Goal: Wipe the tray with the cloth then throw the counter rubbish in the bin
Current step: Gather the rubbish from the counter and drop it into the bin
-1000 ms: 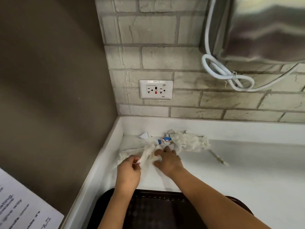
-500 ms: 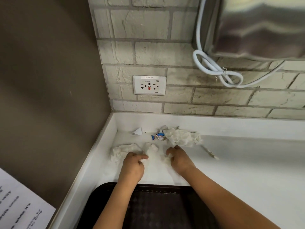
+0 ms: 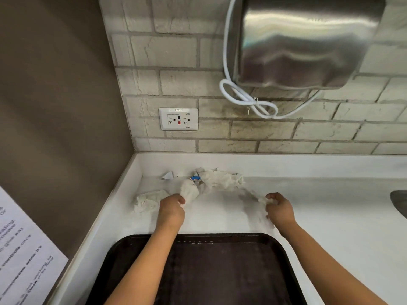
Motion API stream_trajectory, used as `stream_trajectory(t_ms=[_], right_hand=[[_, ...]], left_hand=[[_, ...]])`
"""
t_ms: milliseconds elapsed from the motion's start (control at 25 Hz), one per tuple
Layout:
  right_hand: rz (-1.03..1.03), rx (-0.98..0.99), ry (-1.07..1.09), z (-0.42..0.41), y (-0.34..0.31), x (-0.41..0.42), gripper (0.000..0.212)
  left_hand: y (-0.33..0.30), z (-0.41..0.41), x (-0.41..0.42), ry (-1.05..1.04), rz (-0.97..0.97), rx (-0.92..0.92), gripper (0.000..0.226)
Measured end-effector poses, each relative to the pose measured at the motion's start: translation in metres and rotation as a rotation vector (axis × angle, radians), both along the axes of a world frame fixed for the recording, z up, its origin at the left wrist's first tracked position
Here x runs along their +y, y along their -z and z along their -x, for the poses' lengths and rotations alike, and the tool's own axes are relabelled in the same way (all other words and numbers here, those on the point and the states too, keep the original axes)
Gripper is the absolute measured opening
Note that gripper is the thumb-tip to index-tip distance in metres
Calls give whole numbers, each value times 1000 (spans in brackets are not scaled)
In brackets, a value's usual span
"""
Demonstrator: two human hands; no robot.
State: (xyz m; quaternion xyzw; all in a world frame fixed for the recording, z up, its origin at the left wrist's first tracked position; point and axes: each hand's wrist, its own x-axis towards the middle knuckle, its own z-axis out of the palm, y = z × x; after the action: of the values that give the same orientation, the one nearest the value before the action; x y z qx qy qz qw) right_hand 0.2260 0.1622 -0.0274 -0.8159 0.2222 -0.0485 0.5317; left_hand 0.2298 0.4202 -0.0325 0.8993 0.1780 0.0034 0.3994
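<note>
1. Since half a second ago the right hand (image 3: 279, 209) has swung out to the right, well apart from the left hand (image 3: 172, 209), where before both sat close together at the tissue pile.
2. Left hand pinches a white wad of tissue (image 3: 189, 190) that rises from the surface (image 3: 330, 216); right hand is clenched on a thin, blurred white strip (image 3: 262, 200).
3. More rubbish lies by the back corner: a crumpled tissue (image 3: 222, 180), a flatter one (image 3: 146, 200) beside the left hand, a blue scrap (image 3: 195, 178) and a small paper corner (image 3: 168, 175).
4. Nearest the person sits the dark tray (image 3: 286, 271), under both forearms; no bin shows.
5. Risks, as I judge them: damp tissue may tear when pulled two ways, shedding bits; small scraps may be missed or drop onto the tray.
</note>
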Motion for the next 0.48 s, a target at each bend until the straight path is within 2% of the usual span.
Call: stream_trajectory(t_ms=[120, 240, 360, 480], right_hand=[[-187, 3, 59, 22, -10, -18, 27], [-361, -10, 55, 52, -21, -28, 40], [-293, -56, -23, 82, -31, -37, 47], [-206, -124, -86, 120, -40, -53, 52]], left_hand=[[-30, 8, -6, -3, 174, -192, 22], [-60, 24, -24, 63, 424, -290, 21], [-85, 53, -51, 168, 681, -274, 22], [-98, 93, -86, 276, 812, -231, 24]])
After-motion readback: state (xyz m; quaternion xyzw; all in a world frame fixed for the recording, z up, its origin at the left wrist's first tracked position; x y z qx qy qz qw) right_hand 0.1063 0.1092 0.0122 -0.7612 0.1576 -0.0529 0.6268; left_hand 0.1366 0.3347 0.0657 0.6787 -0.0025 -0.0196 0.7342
